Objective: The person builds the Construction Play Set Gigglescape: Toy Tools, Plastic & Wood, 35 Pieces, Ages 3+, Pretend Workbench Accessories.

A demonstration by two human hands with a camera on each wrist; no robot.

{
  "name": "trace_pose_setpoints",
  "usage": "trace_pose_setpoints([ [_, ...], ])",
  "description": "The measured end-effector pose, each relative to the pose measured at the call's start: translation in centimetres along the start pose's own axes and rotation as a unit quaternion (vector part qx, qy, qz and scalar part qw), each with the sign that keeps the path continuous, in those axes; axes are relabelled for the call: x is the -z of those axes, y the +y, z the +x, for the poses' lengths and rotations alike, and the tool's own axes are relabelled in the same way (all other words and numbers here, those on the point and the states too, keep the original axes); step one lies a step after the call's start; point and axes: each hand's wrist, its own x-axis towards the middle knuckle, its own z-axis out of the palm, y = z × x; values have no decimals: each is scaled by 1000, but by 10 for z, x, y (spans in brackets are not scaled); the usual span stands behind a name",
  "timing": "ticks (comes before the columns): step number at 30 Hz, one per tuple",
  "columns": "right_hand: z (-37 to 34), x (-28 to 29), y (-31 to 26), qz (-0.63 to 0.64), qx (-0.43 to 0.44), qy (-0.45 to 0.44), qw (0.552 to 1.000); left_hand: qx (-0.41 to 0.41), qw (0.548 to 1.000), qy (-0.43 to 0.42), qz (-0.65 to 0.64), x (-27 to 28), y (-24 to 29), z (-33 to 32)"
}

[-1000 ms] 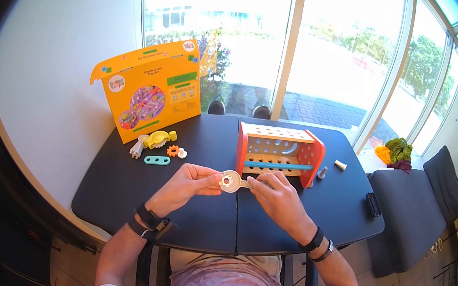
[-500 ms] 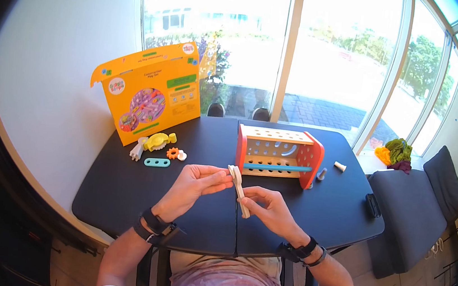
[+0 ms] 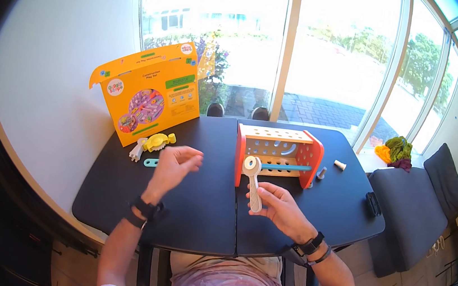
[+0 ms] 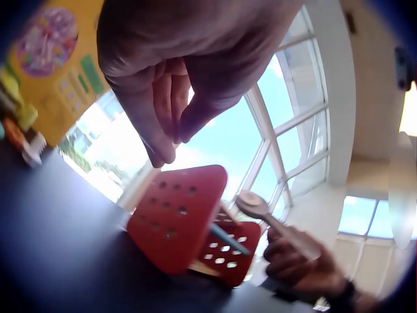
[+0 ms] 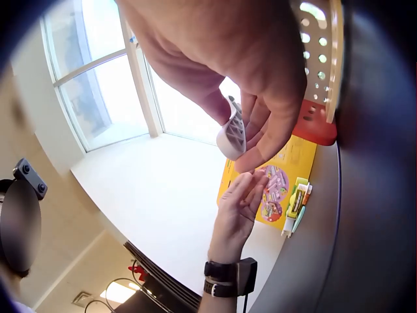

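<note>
My right hand (image 3: 282,210) grips the handle of a beige toy wrench (image 3: 255,194), holding it upright with its round head at the top. A pale round piece with a hole (image 3: 250,166) shows within that head. In the right wrist view the handle's ribbed side (image 5: 234,134) lies between thumb and fingers. My left hand (image 3: 174,169) is raised over the table's left half, apart from the wrench. Its thumb and fingertips come close together in the left wrist view, with nothing visible between them. Behind the wrench stands a toy workbench with red side panels (image 3: 312,159) and a blue bar (image 3: 288,167).
A yellow box (image 3: 181,95) stands at the back left of the black table (image 3: 198,213). Before it lie a yellow toy piece (image 3: 157,142), a whitish piece (image 3: 138,149) and a teal strip (image 3: 150,163). Right of the workbench are a grey bolt (image 3: 321,173), a beige peg (image 3: 340,166) and a black object (image 3: 373,204).
The left hand has left the wrench head and moved left, now covering part of the teal strip. The right hand has turned the wrench upright, its head in front of the workbench.
</note>
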Motion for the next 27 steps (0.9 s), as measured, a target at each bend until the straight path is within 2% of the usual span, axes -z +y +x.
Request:
trace_pose_setpoints([
  [2, 0, 5, -2, -4, 10, 19, 1000, -75, 976, 31, 200, 24, -32, 19],
  [4, 0, 8, -6, -5, 20, 36, 999, -166, 906, 36, 388, 44, -60, 36],
  [7, 2, 13, -8, -6, 22, 38, 999, -204, 842, -71, 495, 46, -70, 40],
  [8, 3, 13, -9, -4, 24, 38, 999, -206, 775, -94, 590, 43, -73, 42],
  [11, 4, 13, -9, -3, 24, 43, 999, -192, 722, -142, 649, 35, -69, 47],
  [14, 4, 14, -10, -9, 19, 54, 998, -206, 724, -114, 648, 32, -82, 57],
  [17, 5, 17, -10, -10, 19, 57, 998, -220, 764, -71, 602, 30, -85, 60],
  [18, 5, 18, -10, -11, 21, 58, 998, -218, 797, -55, 560, 28, -83, 59],
  [20, 6, 20, -9, -13, 22, 64, 998, -212, 855, -25, 472, 21, -62, 52],
  [23, 10, 22, -11, -21, 22, 74, 997, -202, 849, -5, 488, 15, -29, 44],
  [26, 17, 19, -17, -32, 25, 78, 996, -199, 906, 36, 372, 6, -15, 41],
  [27, 20, 18, -20, -34, 27, 79, 996, -204, 911, 36, 356, 3, -13, 41],
])
